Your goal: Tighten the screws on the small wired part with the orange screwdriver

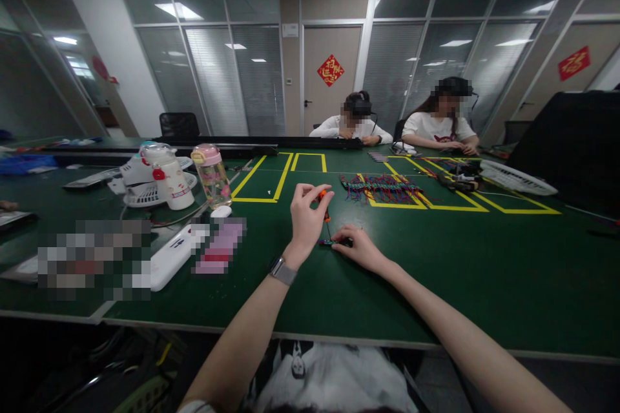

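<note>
My left hand (306,222), with a watch on its wrist, pinches the orange-and-black handle of a screwdriver (327,215) from above. The shaft points down, and its tip meets or nearly meets a small greenish part (326,242) on the table. From the right, my right hand (361,249) has its fingertips closed on that part; its exact kind is too small to make out. Beyond the hands lies a row of small pieces with red and blue wires (382,188).
The green table (436,290) bears yellow tape outlines (256,200). A pink-lidded bottle (213,174), a white bottle (172,181), a white case (174,258) and a blurred pink item (220,245) are left. Two people (440,119) sit opposite. A white basket (518,177) stands right.
</note>
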{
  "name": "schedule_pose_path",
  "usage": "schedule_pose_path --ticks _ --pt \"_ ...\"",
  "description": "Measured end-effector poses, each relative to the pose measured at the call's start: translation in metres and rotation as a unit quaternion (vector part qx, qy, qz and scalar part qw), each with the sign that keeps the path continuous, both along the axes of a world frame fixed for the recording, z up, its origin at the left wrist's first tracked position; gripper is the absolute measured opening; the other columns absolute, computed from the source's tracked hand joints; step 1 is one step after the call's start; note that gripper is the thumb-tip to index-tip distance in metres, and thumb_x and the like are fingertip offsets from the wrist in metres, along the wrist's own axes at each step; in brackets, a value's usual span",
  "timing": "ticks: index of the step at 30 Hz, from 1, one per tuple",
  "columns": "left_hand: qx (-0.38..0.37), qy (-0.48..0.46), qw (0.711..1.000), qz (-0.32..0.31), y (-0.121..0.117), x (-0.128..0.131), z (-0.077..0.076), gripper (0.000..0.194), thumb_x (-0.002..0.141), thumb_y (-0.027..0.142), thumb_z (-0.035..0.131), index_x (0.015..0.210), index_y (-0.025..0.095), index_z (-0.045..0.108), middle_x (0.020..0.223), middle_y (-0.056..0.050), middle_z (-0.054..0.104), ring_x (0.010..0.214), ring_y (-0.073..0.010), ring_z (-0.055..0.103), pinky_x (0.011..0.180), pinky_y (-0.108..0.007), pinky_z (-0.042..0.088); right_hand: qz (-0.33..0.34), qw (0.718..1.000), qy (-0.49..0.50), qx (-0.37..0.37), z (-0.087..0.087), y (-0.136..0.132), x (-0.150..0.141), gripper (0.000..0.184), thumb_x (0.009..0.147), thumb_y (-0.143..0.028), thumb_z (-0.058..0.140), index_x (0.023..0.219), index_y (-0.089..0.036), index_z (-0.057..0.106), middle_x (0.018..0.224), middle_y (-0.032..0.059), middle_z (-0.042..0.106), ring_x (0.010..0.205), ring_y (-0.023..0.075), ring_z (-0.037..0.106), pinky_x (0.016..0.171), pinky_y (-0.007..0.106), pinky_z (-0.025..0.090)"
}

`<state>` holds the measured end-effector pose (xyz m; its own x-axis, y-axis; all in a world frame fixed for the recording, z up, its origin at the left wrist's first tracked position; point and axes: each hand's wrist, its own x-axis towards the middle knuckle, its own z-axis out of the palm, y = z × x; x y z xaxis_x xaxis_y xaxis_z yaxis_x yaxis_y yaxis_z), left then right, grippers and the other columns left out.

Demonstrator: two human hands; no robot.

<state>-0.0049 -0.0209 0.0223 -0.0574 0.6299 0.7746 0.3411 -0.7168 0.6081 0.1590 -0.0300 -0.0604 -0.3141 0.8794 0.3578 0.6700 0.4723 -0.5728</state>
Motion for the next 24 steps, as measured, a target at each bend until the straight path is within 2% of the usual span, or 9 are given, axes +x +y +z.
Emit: schedule_pose_path --ticks 2,6,11,14,17,21,24 --pt "0.008 0.012 0.999 -0.029 -0.0012 0.0014 0.0007 0.017 0.086 0.024 0.060 0.100 0.022 0.070 0.090 -0.003 0.055 0.081 -0.0134 0.056 0.076 -0.026 0.048 -0.001 1.000 0.002 -0.002 0.0001 -0.0002 -0.0001 0.011 0.078 -0.021 0.067 0.087 -0.017 0.071 0.086 0.0061 0.065 0.085 0.0202 0.058 0.079 0.033 0.045" --pt "-0.017 0.013 0.988 -0.153 -0.0028 0.0027 0.0021 0.023 0.091 0.023 0.050 0.108 0.022 0.066 0.100 -0.006 0.060 0.090 -0.0151 0.059 0.075 -0.025 0.050 0.000 1.000 0.006 0.000 0.0000 -0.0005 -0.0002 0.010 0.078 -0.021 0.067 0.086 -0.017 0.072 0.085 0.0055 0.065 0.084 0.0199 0.058 0.078 0.033 0.045" --pt "-0.092 -0.024 0.948 -0.305 -0.0033 0.0040 0.0022 0.029 0.093 0.023 0.043 0.115 0.020 0.063 0.109 -0.008 0.065 0.093 -0.0162 0.064 0.082 -0.029 0.051 0.000 1.000 0.002 0.007 0.0000 -0.0006 -0.0003 0.010 0.078 -0.022 0.067 0.086 -0.017 0.071 0.083 0.0051 0.065 0.082 0.0196 0.058 0.076 0.033 0.045" --pt "-0.123 -0.056 0.930 -0.341 -0.0017 0.0049 0.0019 0.030 0.093 0.023 0.043 0.116 0.019 0.062 0.110 -0.009 0.066 0.095 -0.0179 0.065 0.082 -0.031 0.052 -0.001 1.000 -0.004 0.011 0.0000 -0.0003 -0.0002 0.010 0.078 -0.022 0.067 0.086 -0.017 0.071 0.082 0.0049 0.064 0.082 0.0197 0.058 0.076 0.033 0.045" --pt "-0.126 -0.079 0.943 -0.298 0.0012 0.0045 0.0017 0.028 0.091 0.022 0.048 0.114 0.019 0.063 0.108 -0.009 0.067 0.094 -0.0179 0.065 0.082 -0.031 0.053 -0.002 1.000 -0.005 0.010 -0.0001 -0.0001 0.0000 0.011 0.078 -0.023 0.067 0.086 -0.017 0.071 0.082 0.0050 0.065 0.082 0.0196 0.058 0.076 0.033 0.045" --pt "-0.093 -0.079 0.980 -0.154 0.0047 0.0012 0.0003 0.020 0.083 0.022 0.061 0.102 0.019 0.068 0.099 -0.007 0.064 0.085 -0.0152 0.063 0.073 -0.026 0.053 0.000 1.000 -0.004 0.006 -0.0004 -0.0001 0.0005 0.011 0.078 -0.023 0.067 0.087 -0.017 0.071 0.084 0.0054 0.065 0.083 0.0196 0.058 0.076 0.032 0.045" --pt "-0.059 -0.041 0.996 -0.053 0.0046 -0.0015 -0.0008 0.018 0.080 0.026 0.066 0.097 0.021 0.070 0.094 -0.005 0.058 0.081 -0.0144 0.060 0.069 -0.025 0.051 -0.001 1.000 -0.008 0.008 -0.0004 -0.0001 0.0006 0.012 0.078 -0.023 0.068 0.087 -0.018 0.072 0.084 0.0053 0.065 0.083 0.0196 0.058 0.077 0.032 0.045"
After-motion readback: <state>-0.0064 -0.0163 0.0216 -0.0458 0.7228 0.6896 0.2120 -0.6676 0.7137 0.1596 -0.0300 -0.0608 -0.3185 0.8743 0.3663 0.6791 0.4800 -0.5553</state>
